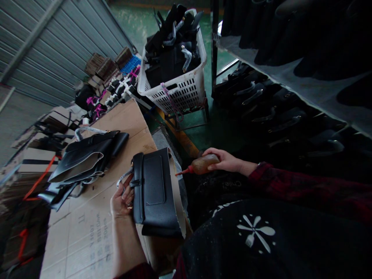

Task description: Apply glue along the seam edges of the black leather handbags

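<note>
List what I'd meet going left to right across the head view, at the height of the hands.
Pile of black bags → left hand → black handbag → bottle → right hand → checked sleeve.

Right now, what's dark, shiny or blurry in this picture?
In the head view, the rack at right sinks into deep shadow, pale glare marks the far floor, the lettering on the cardboard looks soft, and stacks at the left edge smear; the held bag and bottle are fairly clear.

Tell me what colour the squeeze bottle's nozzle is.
The nozzle is red, best seen in the head view.
</note>
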A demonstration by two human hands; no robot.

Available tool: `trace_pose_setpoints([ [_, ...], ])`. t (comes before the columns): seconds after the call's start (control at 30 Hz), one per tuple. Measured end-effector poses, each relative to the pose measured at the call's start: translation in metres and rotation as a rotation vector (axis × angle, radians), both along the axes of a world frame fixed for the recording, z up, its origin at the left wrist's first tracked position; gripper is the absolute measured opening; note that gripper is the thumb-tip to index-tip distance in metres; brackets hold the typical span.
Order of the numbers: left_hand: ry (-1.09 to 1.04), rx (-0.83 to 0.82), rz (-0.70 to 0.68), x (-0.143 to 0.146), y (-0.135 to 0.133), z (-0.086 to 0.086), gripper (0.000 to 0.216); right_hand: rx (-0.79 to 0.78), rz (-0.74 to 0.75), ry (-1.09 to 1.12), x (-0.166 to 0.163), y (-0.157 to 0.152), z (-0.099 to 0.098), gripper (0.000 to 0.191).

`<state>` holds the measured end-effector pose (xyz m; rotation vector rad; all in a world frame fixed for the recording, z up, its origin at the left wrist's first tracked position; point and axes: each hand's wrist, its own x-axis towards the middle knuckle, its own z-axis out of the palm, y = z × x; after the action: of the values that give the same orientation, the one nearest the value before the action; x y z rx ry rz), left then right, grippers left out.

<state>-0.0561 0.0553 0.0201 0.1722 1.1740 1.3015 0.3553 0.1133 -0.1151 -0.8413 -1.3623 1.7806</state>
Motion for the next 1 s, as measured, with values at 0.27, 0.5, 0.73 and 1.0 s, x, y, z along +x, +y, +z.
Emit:
trace_pose_setpoints([
  [0.27, -0.001, -0.003, -0.001, 0.001, 0.0, 0.001, 0.055, -0.009, 0.085, 0.0, 0.001, -0.019, 0.001, 0.053],
  [0.5, -0.013, -0.001, 0.015, 0.003, 0.0, 0.002, 0.049, -0.024, 0.165, 0.017, 0.001, -0.032, 0.006, 0.052],
  [0.73, -0.051, 0.012, -0.024, 0.0, 0.0, 0.001, 0.05, 0.035, 0.223, -0.032, 0.004, -0.04, 0.013, 0.052],
  [1.0, -0.061, 0.036, -0.031, -0.002, 0.0, -0.005, 0.047, 0.074, 0.274, -0.044, 0.007, -0.048, 0.021, 0.049],
])
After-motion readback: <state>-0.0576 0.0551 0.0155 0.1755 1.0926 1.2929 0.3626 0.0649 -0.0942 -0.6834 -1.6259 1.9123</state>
